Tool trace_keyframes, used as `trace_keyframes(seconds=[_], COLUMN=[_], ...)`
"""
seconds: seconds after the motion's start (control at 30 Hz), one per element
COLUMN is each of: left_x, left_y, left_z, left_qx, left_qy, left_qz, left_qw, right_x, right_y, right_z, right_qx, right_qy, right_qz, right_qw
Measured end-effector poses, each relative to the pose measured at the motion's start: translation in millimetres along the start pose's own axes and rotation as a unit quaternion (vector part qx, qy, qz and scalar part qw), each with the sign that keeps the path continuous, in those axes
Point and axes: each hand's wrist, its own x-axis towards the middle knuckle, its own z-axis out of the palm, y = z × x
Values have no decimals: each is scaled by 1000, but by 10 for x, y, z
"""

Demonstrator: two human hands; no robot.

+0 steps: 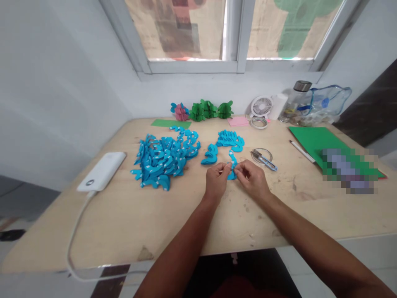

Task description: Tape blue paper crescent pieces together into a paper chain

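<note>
Between my hands is a curvy blue paper cutout (232,157) with small white patches. My left hand (218,177) pinches its left edge. On its right side my right hand (252,176) has thumb and forefinger closed at the paper's edge; whether anything tiny is in that pinch is too small to make out. Just beyond the hands sit a small folded stack of blue cutouts (210,154) and a larger fanned row of blue cutouts (230,139). A big heap of similar blue pieces (164,155) with white patches lies to the left.
Right of my hands, blue-handled thread snips (264,160) lie over a wire ring (269,153). A white power bank (102,171) with a cable is at left. Green paper figures (208,109), a small fan (262,106), a bottle (296,101) and green sheets (322,142) line the back and right.
</note>
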Motion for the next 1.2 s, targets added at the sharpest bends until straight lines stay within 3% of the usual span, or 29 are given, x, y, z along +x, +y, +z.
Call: trace_keyframes(seconds=[0.33,0.5,0.73,0.93,1.0,1.2], left_x=[-4,-11,-31,0,5,-12], left_y=[34,42,48,34,31,14], left_z=[-5,-3,2,-33,-39,-2], left_qx=[-2,3,11,32,34,13], left_qy=[7,0,0,27,33,23], left_qz=[-1,3,17,15,14,9], left_qw=[1000,1000,1000,999,999,1000], right_x=[13,18,14,0,1,33], right_y=[-46,-34,-31,-120,-126,-16], right_z=[-33,-33,-23,-37,-33,14], right_qx=[-9,-23,-20,31,56,165], right_qy=[64,17,4,-42,-31,18], right_qz=[-10,-20,-1,-35,-15,127], right_qw=[998,999,1000,998,998,978])
